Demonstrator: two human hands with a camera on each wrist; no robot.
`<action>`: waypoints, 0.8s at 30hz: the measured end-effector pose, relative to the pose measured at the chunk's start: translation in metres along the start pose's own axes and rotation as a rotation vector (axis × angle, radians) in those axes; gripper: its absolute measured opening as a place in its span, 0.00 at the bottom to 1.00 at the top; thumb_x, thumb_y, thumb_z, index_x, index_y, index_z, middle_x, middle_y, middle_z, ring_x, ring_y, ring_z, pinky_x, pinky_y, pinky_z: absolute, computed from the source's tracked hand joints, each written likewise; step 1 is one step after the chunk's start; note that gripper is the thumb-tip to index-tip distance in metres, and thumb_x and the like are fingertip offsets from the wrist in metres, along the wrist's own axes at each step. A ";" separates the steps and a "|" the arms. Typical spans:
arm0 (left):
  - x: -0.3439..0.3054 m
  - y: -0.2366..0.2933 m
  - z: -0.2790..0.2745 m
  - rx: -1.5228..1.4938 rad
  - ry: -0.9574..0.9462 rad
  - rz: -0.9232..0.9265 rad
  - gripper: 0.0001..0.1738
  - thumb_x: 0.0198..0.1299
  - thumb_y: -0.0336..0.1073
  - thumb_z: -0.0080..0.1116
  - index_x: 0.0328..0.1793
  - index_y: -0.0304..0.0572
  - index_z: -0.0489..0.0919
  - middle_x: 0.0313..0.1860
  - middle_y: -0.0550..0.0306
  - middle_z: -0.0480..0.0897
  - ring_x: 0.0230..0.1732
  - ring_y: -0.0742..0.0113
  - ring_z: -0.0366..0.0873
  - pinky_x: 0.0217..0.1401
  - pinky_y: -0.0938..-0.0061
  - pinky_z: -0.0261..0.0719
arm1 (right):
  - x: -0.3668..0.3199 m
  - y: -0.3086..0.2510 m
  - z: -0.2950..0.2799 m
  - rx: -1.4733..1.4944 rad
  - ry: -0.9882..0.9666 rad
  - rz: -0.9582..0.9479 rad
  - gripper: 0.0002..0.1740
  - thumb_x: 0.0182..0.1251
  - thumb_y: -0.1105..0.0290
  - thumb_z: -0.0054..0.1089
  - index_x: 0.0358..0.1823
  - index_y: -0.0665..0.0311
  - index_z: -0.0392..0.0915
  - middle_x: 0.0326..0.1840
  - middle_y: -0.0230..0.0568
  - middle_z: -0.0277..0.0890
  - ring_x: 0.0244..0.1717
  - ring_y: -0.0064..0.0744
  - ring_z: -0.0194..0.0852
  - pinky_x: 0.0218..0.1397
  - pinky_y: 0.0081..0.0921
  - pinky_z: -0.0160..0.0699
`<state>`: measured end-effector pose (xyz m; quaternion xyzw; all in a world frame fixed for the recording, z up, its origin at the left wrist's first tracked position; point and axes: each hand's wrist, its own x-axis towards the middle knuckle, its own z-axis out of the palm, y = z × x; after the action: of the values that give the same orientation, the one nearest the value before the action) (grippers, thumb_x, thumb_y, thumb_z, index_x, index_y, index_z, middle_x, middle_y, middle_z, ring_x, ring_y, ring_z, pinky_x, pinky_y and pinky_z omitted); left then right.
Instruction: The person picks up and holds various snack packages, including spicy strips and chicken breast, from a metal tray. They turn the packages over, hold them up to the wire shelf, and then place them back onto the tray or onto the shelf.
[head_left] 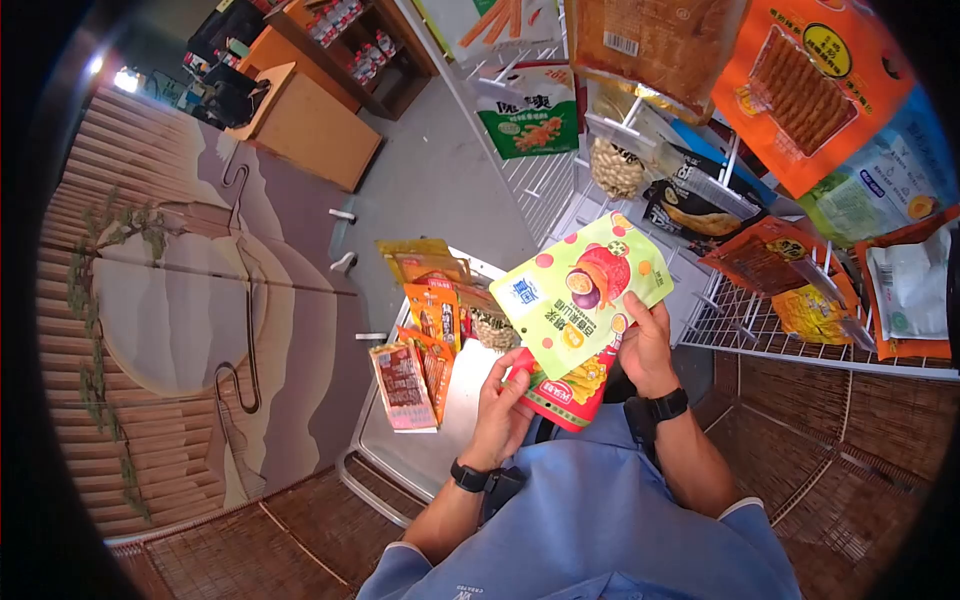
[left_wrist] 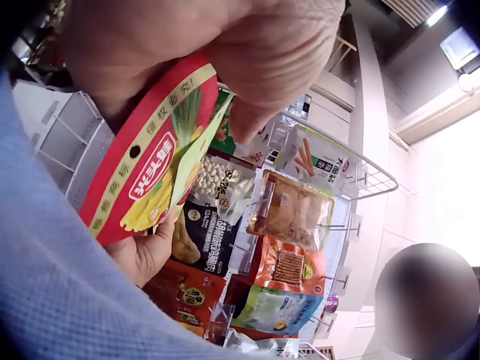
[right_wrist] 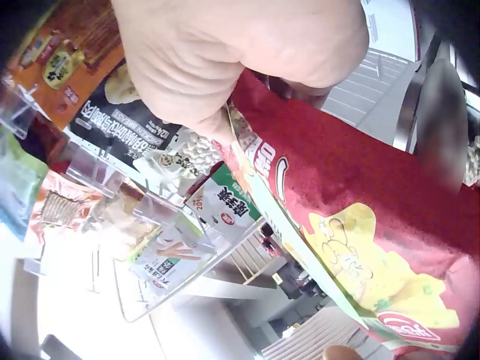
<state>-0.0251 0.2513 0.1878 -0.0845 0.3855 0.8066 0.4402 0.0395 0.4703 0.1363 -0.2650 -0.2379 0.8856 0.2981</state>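
Note:
In front of the body, a light green snack pouch [head_left: 560, 290] with fruit pictures overlaps a red snack bag [head_left: 572, 392] with a yellow food picture. My left hand [head_left: 500, 412] pinches the red bag at its lower left corner, thumb on the front. On the other side my right hand [head_left: 648, 350] grips the edge of the green pouch with its thumb on top. The right wrist view shows the red bag [right_wrist: 360, 187] in that same grip, lying against the green pouch. Parts of the fingers are hidden behind the bags.
At right, a white wire rack [head_left: 820, 362] carries hanging snack packs, among them an orange pack [head_left: 805, 85] and a green-and-white pack [head_left: 530, 110]. Several more packs, including a pink one [head_left: 403, 385], stand on a metal-topped cart [head_left: 470, 385] to the left.

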 end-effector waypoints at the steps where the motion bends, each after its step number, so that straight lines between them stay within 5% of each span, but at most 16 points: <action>1: 0.000 -0.001 0.001 -0.005 0.012 0.000 0.27 0.73 0.33 0.58 0.74 0.40 0.64 0.67 0.47 0.77 0.68 0.59 0.76 0.72 0.59 0.76 | -0.003 0.000 0.002 -0.003 0.002 0.012 0.25 0.74 0.74 0.59 0.70 0.65 0.67 0.67 0.41 0.76 0.66 0.36 0.76 0.70 0.37 0.75; 7: -0.004 -0.009 0.002 -0.057 0.021 -0.032 0.32 0.73 0.44 0.60 0.76 0.39 0.65 0.72 0.50 0.74 0.73 0.57 0.72 0.76 0.55 0.71 | -0.008 0.004 0.003 0.056 0.004 0.008 0.26 0.75 0.75 0.57 0.72 0.64 0.65 0.68 0.40 0.74 0.67 0.36 0.74 0.71 0.39 0.74; 12: 0.007 -0.008 -0.003 0.209 0.223 0.067 0.26 0.69 0.35 0.65 0.70 0.36 0.71 0.62 0.53 0.82 0.60 0.65 0.82 0.65 0.64 0.81 | -0.014 0.002 -0.003 -0.031 -0.079 0.026 0.29 0.70 0.80 0.57 0.72 0.65 0.64 0.69 0.41 0.73 0.68 0.38 0.73 0.72 0.40 0.73; 16: 0.012 0.009 0.003 0.279 0.237 0.234 0.25 0.66 0.30 0.68 0.67 0.33 0.73 0.59 0.50 0.84 0.56 0.67 0.84 0.61 0.68 0.84 | -0.026 -0.004 -0.013 -0.177 -0.196 0.161 0.35 0.64 0.83 0.60 0.74 0.66 0.63 0.68 0.41 0.73 0.69 0.39 0.72 0.74 0.40 0.70; 24: 0.013 0.030 0.000 0.479 0.209 0.285 0.24 0.66 0.29 0.68 0.66 0.31 0.73 0.57 0.49 0.85 0.53 0.67 0.85 0.56 0.71 0.86 | -0.037 -0.012 -0.034 -0.265 -0.280 0.262 0.36 0.62 0.81 0.64 0.73 0.66 0.64 0.68 0.41 0.73 0.69 0.37 0.72 0.72 0.38 0.71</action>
<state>-0.0555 0.2503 0.1981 -0.0056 0.6161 0.7331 0.2880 0.0901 0.4636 0.1293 -0.2049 -0.3547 0.9059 0.1074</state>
